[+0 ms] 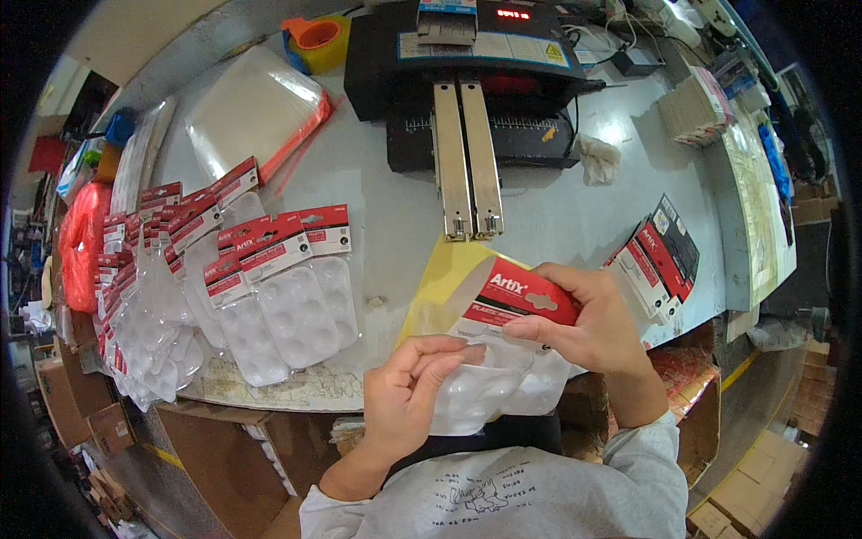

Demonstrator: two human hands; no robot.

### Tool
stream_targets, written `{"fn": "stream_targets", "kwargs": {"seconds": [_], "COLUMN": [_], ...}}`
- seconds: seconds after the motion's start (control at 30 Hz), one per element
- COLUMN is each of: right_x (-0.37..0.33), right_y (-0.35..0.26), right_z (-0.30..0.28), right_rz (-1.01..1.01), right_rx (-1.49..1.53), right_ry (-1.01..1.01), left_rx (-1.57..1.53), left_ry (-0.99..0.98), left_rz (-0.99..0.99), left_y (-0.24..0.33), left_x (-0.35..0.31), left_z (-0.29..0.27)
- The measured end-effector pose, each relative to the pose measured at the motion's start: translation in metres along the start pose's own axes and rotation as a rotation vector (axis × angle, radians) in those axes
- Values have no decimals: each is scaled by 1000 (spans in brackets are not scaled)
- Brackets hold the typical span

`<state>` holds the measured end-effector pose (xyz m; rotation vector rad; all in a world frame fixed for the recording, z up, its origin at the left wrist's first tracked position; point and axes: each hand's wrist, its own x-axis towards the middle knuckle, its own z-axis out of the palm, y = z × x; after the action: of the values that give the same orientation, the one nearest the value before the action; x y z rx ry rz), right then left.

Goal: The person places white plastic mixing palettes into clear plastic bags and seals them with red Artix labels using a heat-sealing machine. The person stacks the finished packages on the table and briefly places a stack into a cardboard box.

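Both hands grip one clear plastic palette (489, 382) with a red header card (525, 296), just below the black machine's (467, 63) twin metal bars (467, 162). Left hand (409, 395) pinches its lower edge; right hand (593, 328) clasps the card. Bare table (395, 180) lies between.

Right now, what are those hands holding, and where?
A clear plastic palette pack: right hand pinches its red header card, left hand grips the clear tray.

Grey worktable (377, 180). Far centre: black heat-sealing machine (476, 63) with two metal bars toward the near edge. Far left: orange tape roll (316, 38), stack of clear bags (256, 108). Left: spread of clear blister palettes with red header cards (260, 287). Right: stack of red-and-black cards (660, 256), crumpled white cloth (600, 157).
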<state>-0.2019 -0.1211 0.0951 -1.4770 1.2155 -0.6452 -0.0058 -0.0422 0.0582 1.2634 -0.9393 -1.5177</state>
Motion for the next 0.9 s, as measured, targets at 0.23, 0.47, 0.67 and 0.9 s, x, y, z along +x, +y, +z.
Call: {"fn": "stream_targets", "kwargs": {"seconds": [0.23, 0.47, 0.67, 0.9], "right_x": [1, 1, -2, 1], "right_y": [-2, 10, 13, 16], "right_z": [-6, 1, 5, 4], "right_rz": [-12, 20, -25, -162], "right_rx": [-85, 26, 1, -158], "right_ry": [-38, -39, -107, -37], "left_rx": [76, 152, 307, 386], "left_ry": [58, 62, 87, 98], "left_rz": [25, 71, -11, 111], "left_y": [3, 4, 2, -3], "left_x": [3, 4, 3, 4], "left_z": [-1, 2, 2, 1]}}
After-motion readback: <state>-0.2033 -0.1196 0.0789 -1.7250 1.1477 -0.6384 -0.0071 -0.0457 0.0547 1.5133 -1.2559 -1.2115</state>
